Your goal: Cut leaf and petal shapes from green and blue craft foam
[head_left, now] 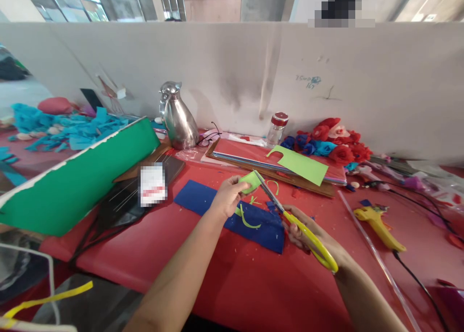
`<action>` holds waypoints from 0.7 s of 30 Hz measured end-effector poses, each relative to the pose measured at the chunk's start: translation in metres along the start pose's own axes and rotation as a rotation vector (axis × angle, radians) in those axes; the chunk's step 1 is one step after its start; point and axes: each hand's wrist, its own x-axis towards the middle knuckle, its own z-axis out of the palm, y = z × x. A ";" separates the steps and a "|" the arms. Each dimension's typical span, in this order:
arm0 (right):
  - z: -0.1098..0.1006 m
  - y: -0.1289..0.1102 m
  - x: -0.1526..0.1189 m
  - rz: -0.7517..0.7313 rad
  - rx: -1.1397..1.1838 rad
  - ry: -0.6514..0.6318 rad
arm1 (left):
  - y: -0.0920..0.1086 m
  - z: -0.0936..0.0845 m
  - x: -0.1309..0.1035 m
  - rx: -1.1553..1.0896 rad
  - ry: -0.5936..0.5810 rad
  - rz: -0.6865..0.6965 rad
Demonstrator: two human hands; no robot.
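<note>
Between the thumb and fingers of my left hand [229,195] is a small light-green paper piece [251,181]. My right hand [299,230] is wrapped round yellow-handled scissors [308,238], whose blades reach the right edge of that piece. Beneath my hands lies a dark blue rectangular sheet [261,228] with thin curled green offcuts [249,221] on it. Another curved green strip [277,187] is on the table just beyond the blades. Farther back, a larger light-green sheet [304,167] with a rounded cut-out in one corner rests on a stack of coloured sheets [242,152].
A yellow glue gun [380,228] with a black cord and a clear rod [377,259] lie on the right. Behind stand a steel jug [177,117], a red-lidded jar [277,129] and red and blue flowers [340,148]. A green box [83,177] occupies the left.
</note>
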 end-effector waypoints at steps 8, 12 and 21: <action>-0.006 0.007 0.000 0.057 -0.086 0.087 | 0.000 0.000 0.000 0.010 -0.019 0.013; -0.005 0.010 0.003 0.058 -0.141 0.111 | 0.001 -0.001 0.001 0.019 -0.004 0.006; -0.002 0.013 0.006 0.107 -0.246 0.147 | 0.001 0.000 0.001 0.012 0.009 -0.004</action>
